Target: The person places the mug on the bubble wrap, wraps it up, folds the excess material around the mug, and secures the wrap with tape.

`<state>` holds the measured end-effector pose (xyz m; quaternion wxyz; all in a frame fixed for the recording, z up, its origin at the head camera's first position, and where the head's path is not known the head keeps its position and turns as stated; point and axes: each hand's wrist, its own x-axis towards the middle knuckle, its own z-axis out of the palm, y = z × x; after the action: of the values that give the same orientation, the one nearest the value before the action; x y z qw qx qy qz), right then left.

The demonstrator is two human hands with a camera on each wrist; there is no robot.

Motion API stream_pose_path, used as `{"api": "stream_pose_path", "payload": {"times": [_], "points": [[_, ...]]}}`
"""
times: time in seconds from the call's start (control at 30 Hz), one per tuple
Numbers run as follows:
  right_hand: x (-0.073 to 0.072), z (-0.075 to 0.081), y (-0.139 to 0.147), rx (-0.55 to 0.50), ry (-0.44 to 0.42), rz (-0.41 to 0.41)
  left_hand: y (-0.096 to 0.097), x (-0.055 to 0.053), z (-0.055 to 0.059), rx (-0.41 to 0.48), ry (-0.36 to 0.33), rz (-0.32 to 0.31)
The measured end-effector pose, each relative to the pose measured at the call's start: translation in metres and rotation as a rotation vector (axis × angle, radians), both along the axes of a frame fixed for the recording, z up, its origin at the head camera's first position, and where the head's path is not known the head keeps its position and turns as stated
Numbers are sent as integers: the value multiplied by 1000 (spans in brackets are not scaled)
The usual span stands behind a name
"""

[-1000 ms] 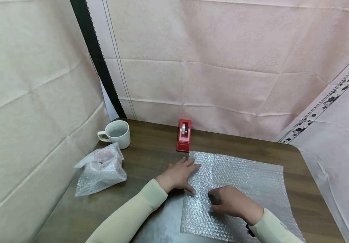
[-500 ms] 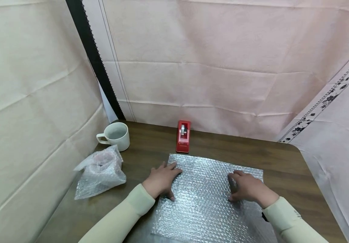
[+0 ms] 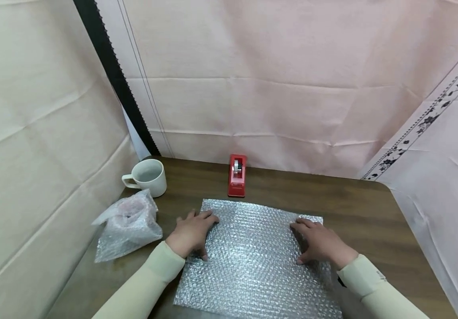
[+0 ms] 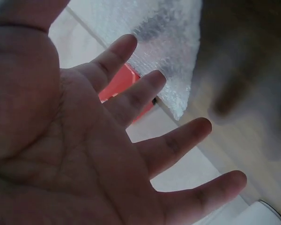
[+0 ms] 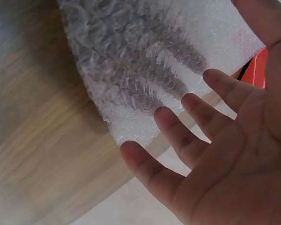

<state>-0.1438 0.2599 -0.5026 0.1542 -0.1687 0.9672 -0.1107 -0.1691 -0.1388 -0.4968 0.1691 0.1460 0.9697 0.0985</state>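
Note:
A sheet of bubble wrap lies flat on the wooden table in front of me. At its left edge is my left hand, fingers spread; in the left wrist view the palm and straight fingers of that left hand show with nothing gripped. My right hand rests on the sheet's right side, near the far right corner. The right wrist view shows this right hand with extended fingers close to the bubble wrap, whose surface carries their blurred reflection.
A red tape dispenser stands just behind the sheet. To the left are a white mug and a bundle wrapped in bubble wrap. Cloth hangs along the back and sides of the table.
The bubble wrap has slid left across the table, and my left hand has moved left with it. My right hand has moved from the sheet's middle to its right side, its fingers straighter.

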Motion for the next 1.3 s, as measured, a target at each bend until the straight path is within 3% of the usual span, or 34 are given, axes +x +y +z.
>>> {"api": "stream_pose_path", "payload": {"times": [0.33, 0.43, 0.53, 0.63, 0.77, 0.87, 0.97, 1.07, 1.3], "points": [[-1, -5, -8, -29, 14, 0, -10, -3, -1, -10, 12, -12], [-1, -2, -9, -36, 2, -2, -12, -4, 9, -5, 22, -10], [-1, 3, -9, -54, 20, -3, -22, -8, 33, -33, 58, 13], [-1, 10, -8, -77, 59, -13, -42, -20, 68, -90, 114, 43], [0, 17, -6, -83, 87, -6, -86, -44, 118, -110, 120, 106], [2, 18, -6, -86, 92, -6, -125, -67, 140, -91, 93, 173], [4, 18, -6, -88, 86, -13, -159, -85, 146, -84, 49, 235], [6, 17, -6, -98, 81, -9, -181, -97, 142, -100, 12, 267], [8, 17, -8, -104, 87, -3, -194, -117, 121, -17, -9, 176]]}}
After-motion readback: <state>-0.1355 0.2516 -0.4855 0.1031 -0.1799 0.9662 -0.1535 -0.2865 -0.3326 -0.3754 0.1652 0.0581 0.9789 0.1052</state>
